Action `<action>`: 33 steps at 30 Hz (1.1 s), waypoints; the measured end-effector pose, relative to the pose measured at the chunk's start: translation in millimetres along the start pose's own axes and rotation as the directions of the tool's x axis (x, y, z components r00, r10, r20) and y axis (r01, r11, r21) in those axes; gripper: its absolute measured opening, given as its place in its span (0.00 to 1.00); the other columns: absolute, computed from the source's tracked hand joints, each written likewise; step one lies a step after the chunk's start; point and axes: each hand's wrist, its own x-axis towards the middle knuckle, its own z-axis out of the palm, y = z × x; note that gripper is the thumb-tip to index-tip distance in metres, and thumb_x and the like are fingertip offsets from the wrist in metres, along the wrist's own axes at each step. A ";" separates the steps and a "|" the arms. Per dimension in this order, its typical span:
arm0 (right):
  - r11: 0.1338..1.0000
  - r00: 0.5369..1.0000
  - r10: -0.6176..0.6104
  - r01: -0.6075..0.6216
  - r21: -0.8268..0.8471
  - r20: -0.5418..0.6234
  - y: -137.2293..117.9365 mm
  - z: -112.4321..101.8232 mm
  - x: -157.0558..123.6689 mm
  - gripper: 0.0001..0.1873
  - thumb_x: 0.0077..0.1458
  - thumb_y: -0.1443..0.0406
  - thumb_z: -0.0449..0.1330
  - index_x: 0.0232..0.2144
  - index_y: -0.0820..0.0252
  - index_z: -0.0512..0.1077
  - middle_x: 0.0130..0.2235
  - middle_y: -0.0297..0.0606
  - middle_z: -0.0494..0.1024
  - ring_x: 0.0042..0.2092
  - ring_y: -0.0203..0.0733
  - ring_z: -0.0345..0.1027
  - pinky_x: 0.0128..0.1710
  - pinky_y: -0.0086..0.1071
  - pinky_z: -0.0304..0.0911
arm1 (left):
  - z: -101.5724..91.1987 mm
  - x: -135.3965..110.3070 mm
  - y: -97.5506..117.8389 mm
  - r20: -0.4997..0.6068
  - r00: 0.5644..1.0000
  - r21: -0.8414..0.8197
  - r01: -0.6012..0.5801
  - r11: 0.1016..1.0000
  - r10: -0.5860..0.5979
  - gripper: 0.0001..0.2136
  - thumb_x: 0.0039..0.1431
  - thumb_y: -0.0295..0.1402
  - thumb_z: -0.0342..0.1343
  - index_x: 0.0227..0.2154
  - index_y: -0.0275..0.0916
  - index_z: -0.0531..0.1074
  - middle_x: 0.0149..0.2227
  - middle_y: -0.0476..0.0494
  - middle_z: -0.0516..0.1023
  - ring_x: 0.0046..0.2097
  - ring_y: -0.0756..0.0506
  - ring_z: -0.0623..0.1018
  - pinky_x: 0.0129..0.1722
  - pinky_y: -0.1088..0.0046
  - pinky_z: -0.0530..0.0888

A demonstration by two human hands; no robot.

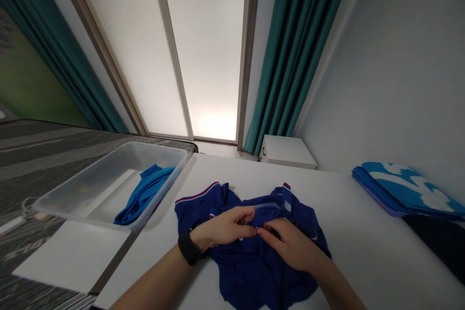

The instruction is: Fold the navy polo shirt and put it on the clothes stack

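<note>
A dark blue shirt (250, 261) with maroon-and-white sleeve trim lies crumpled on the white table (363, 232) right in front of me. My left hand (225, 225), with a black band on its wrist, is closed on the shirt's collar area. My right hand (286, 242) meets it from the right, its fingers pinched on the same fabric near the collar. Both hands rest on top of the shirt, fingertips almost touching.
A clear plastic bin (90, 189) at the left holds a bright blue garment (143, 193). Folded blue-and-white clothes (403, 189) are stacked at the table's right edge, with a dark item (439, 242) beside them. A small white cabinet (286, 151), teal curtains and a window stand behind.
</note>
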 end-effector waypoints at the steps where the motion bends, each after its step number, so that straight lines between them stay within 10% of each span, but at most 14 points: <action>1: 1.000 1.000 -0.004 0.004 0.010 0.017 0.0 -0.8 -0.6 0.16 0.64 0.59 0.51 0.27 0.57 0.72 0.30 0.36 0.78 0.35 0.43 0.71 0.37 0.34 0.61 | -0.4 0.3 -1.7 0.003 1.000 -0.003 0.018 1.000 -0.018 0.11 0.50 0.32 0.57 0.25 0.40 0.58 0.25 0.56 0.55 0.27 0.53 0.55 0.26 0.77 0.54; 15: 0.999 0.997 0.002 0.002 0.044 -0.076 -13.4 -0.5 -7.1 0.16 0.65 0.59 0.48 0.43 0.53 0.75 0.43 0.41 0.80 0.47 0.48 0.72 0.51 0.40 0.62 | 13.0 -0.1 10.9 -0.119 0.992 -0.135 -0.047 0.990 0.031 0.05 0.45 0.26 0.53 0.23 0.39 0.61 0.25 0.55 0.60 0.29 0.52 0.60 0.29 0.77 0.58; 33: 0.963 0.984 -0.044 -0.005 -0.270 -0.175 -4.9 14.0 6.6 0.14 0.52 0.67 0.55 0.17 0.56 0.59 0.19 0.29 0.64 0.23 0.34 0.56 0.26 0.31 0.47 | 10.9 2.3 8.0 -0.152 0.982 0.061 -0.103 0.993 0.112 0.06 0.54 0.31 0.48 0.26 0.39 0.69 0.27 0.50 0.69 0.35 0.46 0.68 0.42 0.71 0.67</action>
